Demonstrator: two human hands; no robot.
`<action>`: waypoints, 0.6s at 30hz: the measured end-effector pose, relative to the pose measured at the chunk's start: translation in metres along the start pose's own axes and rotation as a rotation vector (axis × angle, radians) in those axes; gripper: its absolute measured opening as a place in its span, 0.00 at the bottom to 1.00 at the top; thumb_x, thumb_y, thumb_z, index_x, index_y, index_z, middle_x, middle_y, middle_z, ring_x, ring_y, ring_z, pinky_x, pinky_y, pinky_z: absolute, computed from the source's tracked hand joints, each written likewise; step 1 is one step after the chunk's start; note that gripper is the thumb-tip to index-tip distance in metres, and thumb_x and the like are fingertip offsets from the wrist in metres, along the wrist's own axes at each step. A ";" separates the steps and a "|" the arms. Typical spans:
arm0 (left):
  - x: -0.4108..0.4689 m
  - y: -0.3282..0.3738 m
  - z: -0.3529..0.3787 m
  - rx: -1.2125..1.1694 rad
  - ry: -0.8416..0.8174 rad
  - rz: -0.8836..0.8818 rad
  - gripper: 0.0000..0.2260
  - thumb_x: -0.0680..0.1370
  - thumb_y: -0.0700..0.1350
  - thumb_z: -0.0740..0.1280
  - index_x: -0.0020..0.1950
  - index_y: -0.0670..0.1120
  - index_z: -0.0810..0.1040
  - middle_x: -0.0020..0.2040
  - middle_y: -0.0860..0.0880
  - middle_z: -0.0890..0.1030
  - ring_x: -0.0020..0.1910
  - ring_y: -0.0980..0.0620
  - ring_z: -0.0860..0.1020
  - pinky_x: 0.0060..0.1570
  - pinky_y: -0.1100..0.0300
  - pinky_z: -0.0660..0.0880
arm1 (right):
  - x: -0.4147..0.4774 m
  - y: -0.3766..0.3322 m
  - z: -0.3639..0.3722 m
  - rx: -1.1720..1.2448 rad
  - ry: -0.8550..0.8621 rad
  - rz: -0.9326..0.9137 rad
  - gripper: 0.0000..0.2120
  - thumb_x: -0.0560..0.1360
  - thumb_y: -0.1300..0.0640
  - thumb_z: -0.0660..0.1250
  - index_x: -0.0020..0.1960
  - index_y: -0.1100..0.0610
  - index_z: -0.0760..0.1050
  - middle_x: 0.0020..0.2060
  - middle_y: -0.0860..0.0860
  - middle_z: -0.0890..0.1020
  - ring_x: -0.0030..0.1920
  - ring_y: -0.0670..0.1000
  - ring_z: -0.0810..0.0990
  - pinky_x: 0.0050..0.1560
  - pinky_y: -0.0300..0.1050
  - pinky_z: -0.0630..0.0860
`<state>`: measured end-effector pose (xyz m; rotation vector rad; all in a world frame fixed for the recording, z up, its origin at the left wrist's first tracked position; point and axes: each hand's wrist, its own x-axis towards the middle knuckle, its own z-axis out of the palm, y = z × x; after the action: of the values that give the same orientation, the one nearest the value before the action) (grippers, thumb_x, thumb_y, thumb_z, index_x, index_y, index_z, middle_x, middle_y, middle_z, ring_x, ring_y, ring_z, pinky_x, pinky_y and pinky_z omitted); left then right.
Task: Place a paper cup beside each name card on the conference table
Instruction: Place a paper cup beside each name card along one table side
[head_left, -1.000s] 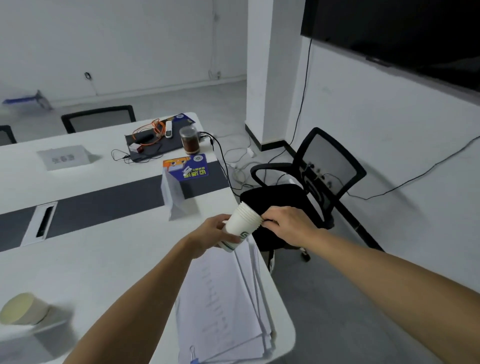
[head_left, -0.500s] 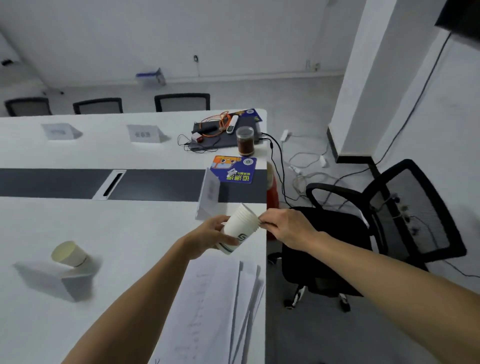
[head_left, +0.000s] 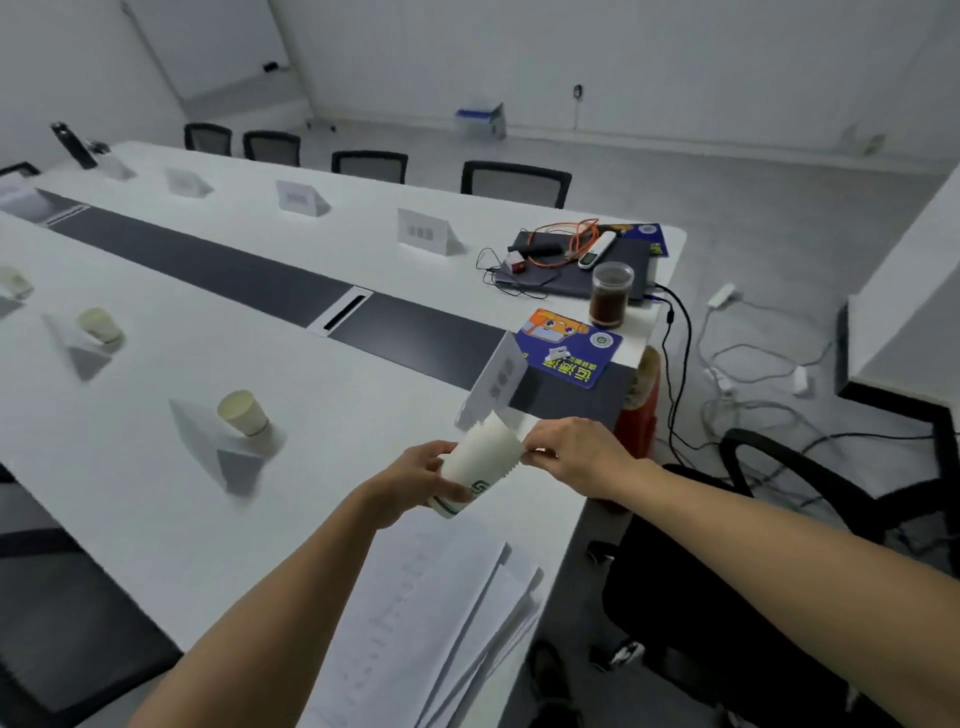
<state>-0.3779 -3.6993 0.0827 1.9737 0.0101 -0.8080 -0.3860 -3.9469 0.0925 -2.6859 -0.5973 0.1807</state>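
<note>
A stack of white paper cups (head_left: 478, 470) with a green logo lies on its side above the white conference table (head_left: 322, 415). My left hand (head_left: 415, 480) grips its base end. My right hand (head_left: 576, 454) pinches the rim of the top cup. A name card (head_left: 493, 384) stands just beyond the stack, with no cup beside it. One paper cup (head_left: 243, 413) stands by a name card (head_left: 208, 441) to the left, another cup (head_left: 100, 325) farther left. Several name cards, such as the nearest (head_left: 423, 231), line the far side.
A sheaf of papers (head_left: 436, 623) lies at the near table edge. A laptop with cables (head_left: 566, 260), a jar of dark liquid (head_left: 610, 293) and a blue mat (head_left: 569, 345) sit at the table's right end. A black chair (head_left: 753, 571) stands right; cables litter the floor.
My view has swung left, bringing more of the table and a second placed cup into sight. Both hands stay on the cup stack, with my right hand still at its rim.
</note>
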 end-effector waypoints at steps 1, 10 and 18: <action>0.005 -0.002 -0.006 -0.018 0.018 -0.016 0.27 0.70 0.38 0.75 0.66 0.48 0.73 0.59 0.43 0.79 0.58 0.43 0.77 0.60 0.48 0.77 | 0.011 0.003 0.000 0.002 -0.010 -0.012 0.13 0.79 0.45 0.61 0.57 0.50 0.79 0.52 0.45 0.82 0.50 0.50 0.80 0.46 0.43 0.73; 0.079 -0.011 -0.077 -0.269 0.234 -0.068 0.29 0.68 0.36 0.76 0.67 0.47 0.73 0.57 0.41 0.81 0.55 0.42 0.80 0.55 0.47 0.79 | 0.148 0.042 -0.050 -0.077 0.063 0.019 0.09 0.78 0.51 0.63 0.50 0.54 0.80 0.45 0.51 0.83 0.43 0.52 0.79 0.41 0.49 0.78; 0.112 -0.052 -0.101 -0.400 0.323 -0.186 0.29 0.69 0.37 0.76 0.68 0.48 0.72 0.57 0.42 0.80 0.55 0.43 0.79 0.55 0.50 0.78 | 0.273 0.055 -0.012 -0.263 -0.003 0.071 0.11 0.79 0.52 0.61 0.52 0.52 0.81 0.47 0.56 0.83 0.47 0.58 0.81 0.39 0.45 0.71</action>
<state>-0.2539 -3.6266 0.0132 1.7129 0.5136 -0.5426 -0.1169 -3.8791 0.0710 -2.9633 -0.5608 0.1336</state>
